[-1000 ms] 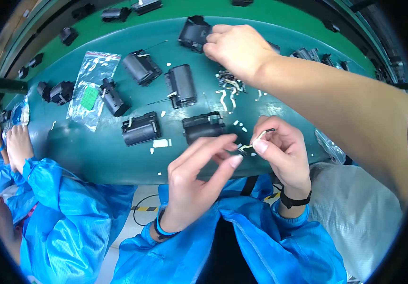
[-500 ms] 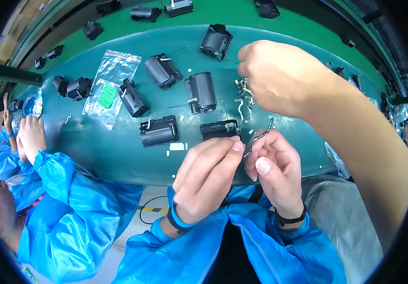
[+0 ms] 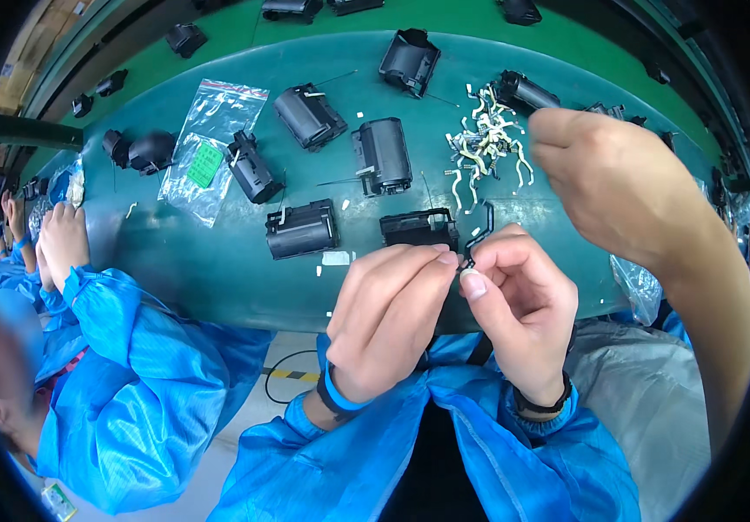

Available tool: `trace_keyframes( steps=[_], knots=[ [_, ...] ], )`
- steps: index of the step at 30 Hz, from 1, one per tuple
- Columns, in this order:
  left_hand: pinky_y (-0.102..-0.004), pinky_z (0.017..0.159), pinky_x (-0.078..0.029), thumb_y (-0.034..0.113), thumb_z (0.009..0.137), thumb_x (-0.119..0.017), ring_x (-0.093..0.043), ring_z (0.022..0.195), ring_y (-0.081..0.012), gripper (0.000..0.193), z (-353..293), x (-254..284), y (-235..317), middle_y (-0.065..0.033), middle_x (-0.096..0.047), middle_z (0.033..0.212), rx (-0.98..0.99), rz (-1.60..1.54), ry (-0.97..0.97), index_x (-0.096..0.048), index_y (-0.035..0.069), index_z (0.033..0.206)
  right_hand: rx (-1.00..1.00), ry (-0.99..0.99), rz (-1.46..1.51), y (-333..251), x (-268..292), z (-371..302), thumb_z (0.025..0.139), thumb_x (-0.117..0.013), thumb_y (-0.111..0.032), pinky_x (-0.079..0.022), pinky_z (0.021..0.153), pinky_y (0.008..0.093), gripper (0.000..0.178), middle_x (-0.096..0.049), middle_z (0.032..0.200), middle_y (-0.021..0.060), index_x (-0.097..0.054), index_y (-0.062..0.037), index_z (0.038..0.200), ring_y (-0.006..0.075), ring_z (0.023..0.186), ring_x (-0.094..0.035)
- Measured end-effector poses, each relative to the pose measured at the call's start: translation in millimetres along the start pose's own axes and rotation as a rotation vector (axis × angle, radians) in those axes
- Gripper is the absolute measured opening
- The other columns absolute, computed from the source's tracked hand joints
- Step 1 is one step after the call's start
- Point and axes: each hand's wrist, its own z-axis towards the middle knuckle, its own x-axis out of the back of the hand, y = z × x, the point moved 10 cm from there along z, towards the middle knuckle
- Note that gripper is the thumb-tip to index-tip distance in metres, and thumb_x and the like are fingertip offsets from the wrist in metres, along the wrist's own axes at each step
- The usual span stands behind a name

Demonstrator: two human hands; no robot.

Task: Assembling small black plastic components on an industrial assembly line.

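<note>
My right hand (image 3: 523, 291) pinches a thin, bent black strip (image 3: 482, 228) between thumb and fingertip, one end sticking up past the fingers. Beside it, my left hand (image 3: 392, 309) is closed in a pinch close to the strip's lower end; what lies between its fingertips is hidden. Just beyond both hands sits a black plastic housing (image 3: 418, 228), partly covered by my left fingers. A loose pile of thin white and black strips (image 3: 486, 139) lies farther off, to the right of middle.
Several black housings (image 3: 384, 157) stand about the green table (image 3: 218, 287). A clear bag (image 3: 210, 165) with a green label (image 3: 205, 165) lies at left. From the right reaches another person's hand (image 3: 619, 174). A co-worker's hands (image 3: 63, 248) are at far left. Small white pieces (image 3: 337, 258) lie nearby.
The other person's hand at right has moved right and nearer, uncovering the pile of strips. My right fingers have drawn together on the black strip, which now stands more upright.
</note>
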Motion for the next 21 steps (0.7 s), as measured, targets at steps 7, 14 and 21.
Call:
trace_keyframes(
  steps=[7, 14, 21],
  knots=[
    [-0.0364, 0.078, -0.06, -0.01, 0.082, -0.079, -0.075, 0.087, -0.0319, 0.021, -3, -10, -21, -0.0193, -0.076, 0.099, 0.289, -0.253, -0.054, -0.075, -0.009, 0.102, 0.247, 0.055, -0.334, -23, 6, -1, 0.089, -0.073, 0.01, -0.05, 0.068, 0.0249, 0.015, -0.065, 0.096, 0.0105, -0.066, 0.0047, 0.101, 0.0128, 0.078, -0.062],
    [-0.036, 0.077, -0.059, -0.01, 0.083, -0.078, -0.075, 0.086, -0.0302, 0.019, -6, -14, -22, -0.0187, -0.077, 0.095, 0.337, -0.322, -0.055, -0.076, -0.008, 0.102, 0.42, 0.007, -0.529, -42, 3, -4, 0.082, -0.077, 0.009, -0.053, 0.072, 0.0317, 0.019, -0.069, 0.096, 0.0139, -0.067, 0.0036, 0.098, 0.0234, 0.085, -0.066],
    [-0.0338, 0.075, -0.057, -0.011, 0.086, -0.073, -0.073, 0.083, -0.0255, 0.012, -5, -15, -19, -0.017, -0.077, 0.093, 0.458, -0.31, -0.065, -0.075, -0.008, 0.098, 0.094, 0.057, -0.158, -14, 32, -9, 0.09, -0.071, 0.009, -0.053, 0.083, 0.0286, 0.014, -0.066, 0.107, 0.0146, -0.065, 0.0047, 0.101, 0.0177, 0.097, -0.066]
  ],
)
